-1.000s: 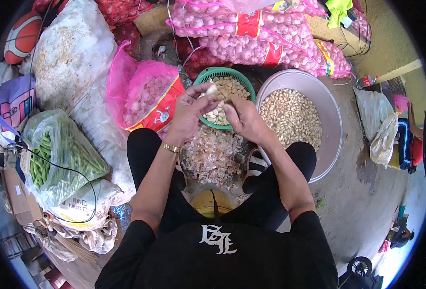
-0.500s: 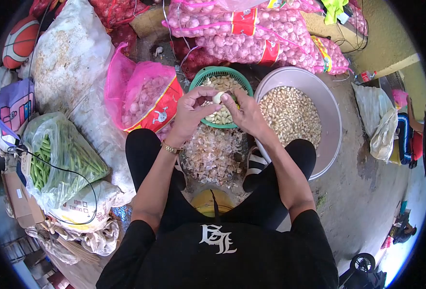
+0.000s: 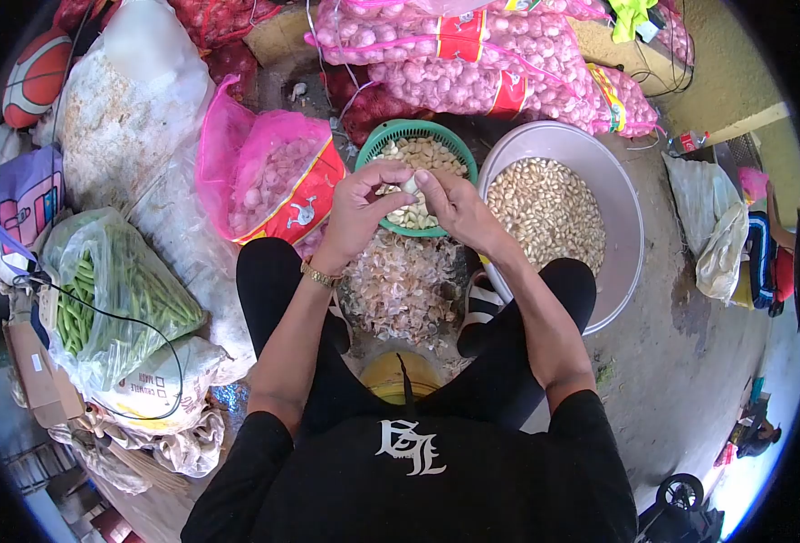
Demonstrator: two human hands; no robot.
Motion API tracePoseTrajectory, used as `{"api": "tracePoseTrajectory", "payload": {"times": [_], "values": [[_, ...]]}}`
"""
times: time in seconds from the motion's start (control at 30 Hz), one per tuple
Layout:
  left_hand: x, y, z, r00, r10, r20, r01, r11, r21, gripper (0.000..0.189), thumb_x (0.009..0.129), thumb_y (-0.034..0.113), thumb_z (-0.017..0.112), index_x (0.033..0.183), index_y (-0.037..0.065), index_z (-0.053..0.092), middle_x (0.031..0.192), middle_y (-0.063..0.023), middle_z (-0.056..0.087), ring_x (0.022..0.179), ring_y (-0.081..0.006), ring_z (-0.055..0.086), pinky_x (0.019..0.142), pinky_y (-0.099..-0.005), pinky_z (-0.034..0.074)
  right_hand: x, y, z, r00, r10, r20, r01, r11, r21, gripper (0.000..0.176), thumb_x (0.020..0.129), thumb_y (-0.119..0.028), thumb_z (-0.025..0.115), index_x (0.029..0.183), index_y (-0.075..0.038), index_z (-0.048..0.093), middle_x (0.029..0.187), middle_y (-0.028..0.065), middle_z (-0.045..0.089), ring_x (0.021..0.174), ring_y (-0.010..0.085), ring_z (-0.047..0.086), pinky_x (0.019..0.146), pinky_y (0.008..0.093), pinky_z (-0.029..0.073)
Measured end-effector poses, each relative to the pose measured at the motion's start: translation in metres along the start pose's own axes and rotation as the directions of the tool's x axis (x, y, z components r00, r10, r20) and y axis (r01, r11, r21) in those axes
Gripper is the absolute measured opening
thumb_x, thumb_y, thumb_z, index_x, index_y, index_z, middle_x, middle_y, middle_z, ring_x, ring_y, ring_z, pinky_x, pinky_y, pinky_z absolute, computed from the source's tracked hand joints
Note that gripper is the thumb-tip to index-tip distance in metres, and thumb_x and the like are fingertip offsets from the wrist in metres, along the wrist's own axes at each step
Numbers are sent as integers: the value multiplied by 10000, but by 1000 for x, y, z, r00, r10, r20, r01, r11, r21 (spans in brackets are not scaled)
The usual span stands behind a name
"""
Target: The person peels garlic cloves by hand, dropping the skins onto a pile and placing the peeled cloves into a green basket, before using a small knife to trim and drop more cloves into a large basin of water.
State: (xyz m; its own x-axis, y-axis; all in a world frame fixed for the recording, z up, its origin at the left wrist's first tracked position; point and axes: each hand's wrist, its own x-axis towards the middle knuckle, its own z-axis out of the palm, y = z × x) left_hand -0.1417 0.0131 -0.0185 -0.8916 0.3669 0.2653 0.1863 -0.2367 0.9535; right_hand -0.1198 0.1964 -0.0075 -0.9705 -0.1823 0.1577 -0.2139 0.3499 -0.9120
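My left hand [image 3: 357, 210] pinches a pale garlic clove [image 3: 410, 187] over the near side of a green basket [image 3: 469, 156]. My right hand [image 3: 457, 206] closes on the same clove from the other side, its thumb along the top. Peeled cloves [image 3: 415, 215] lie in the basket below the fingers. A heap of papery skins [image 3: 400, 290] covers the ground between my feet. To the right, a large grey tub [image 3: 623, 217] holds many unpeeled cloves [image 3: 545, 213].
An open pink net bag of garlic [image 3: 273, 176] stands at left, with full garlic sacks [image 3: 391, 36] behind. Green pods [image 3: 78, 303] fill a plastic bag at far left. A basketball [image 3: 36, 79] rests at upper left. Another person's arm [image 3: 783, 237] shows at the right edge.
The fingers of my right hand have shifted around the clove, and its thumb now presses nearer the top. The dark bit seen by my right fingers before is no longer visible.
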Motion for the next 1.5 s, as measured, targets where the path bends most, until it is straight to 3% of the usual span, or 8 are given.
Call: {"api": "tracePoseTrajectory", "payload": {"times": [0.2,0.27,0.7,0.9,1.07,1.17,1.27,1.5], "values": [[0,0,2,997,-79,-19,80,997,20,337,814,-32,694,1142,2,624,1073,-46,595,993,-111,583,825,-242,523,3,-2,4,1000,3,17,-3,999,-32,354,994,-268,492,874,53,582,646,228,550,571,321,562,563,430,429],[2,7,6,969,-243,-42,236,963,-131,353,828,-5,693,1171,15,611,1056,-22,591,982,-93,574,831,-238,518,4,-3,6,991,-132,-27,130,989,-70,318,988,-244,488,901,49,580,662,243,557,596,366,576,573,436,439],[0,17,-5,951,-296,86,300,822,-483,342,871,6,649,1197,35,551,1113,-55,614,1024,-140,612,888,-280,539,-7,-23,-6,978,-197,62,203,972,-117,273,958,-250,526,921,19,547,674,224,571,647,417,591,594,463,448],[4,26,-15,939,-344,-3,273,750,-603,321,917,28,595,1225,3,507,1147,-96,595,1049,-204,634,902,-281,567,-14,-26,-13,892,-115,437,301,872,-385,281,943,-284,541,960,-4,549,778,242,577,751,416,599,666,454,470],[2,21,-20,960,-281,-17,220,784,-580,402,909,8,597,1295,-9,485,1171,-104,588,1052,-221,637,889,-286,574,-17,-9,-6,983,-29,182,91,936,-341,316,954,-325,559,1003,-13,549,807,224,607,765,399,614,663,428,479],[0,18,-20,956,-290,-48,227,833,-504,392,914,27,600,1291,-15,499,1163,-105,603,1067,-212,633,877,-283,574,-12,-13,-1,998,-66,-17,63,990,-126,322,944,-335,578,960,-15,543,763,228,603,714,407,615,628,464,473],[-2,24,-16,936,-351,-8,312,842,-440,364,930,63,591,1277,-25,521,1165,-104,615,1036,-192,645,868,-281,573,-5,-21,1,976,-157,-149,123,969,-214,280,932,-289,602,973,-16,551,740,213,596,701,396,612,610,452,465],[-3,23,-8,918,-383,105,391,822,-415,374,953,105,568,1301,-26,519,1155,-99,630,956,-166,668,845,-271,579,2,-16,-4,954,-268,-133,196,896,-399,278,913,-293,621,939,-22,563,709,193,583,662,388,598,577,449,452]]}}
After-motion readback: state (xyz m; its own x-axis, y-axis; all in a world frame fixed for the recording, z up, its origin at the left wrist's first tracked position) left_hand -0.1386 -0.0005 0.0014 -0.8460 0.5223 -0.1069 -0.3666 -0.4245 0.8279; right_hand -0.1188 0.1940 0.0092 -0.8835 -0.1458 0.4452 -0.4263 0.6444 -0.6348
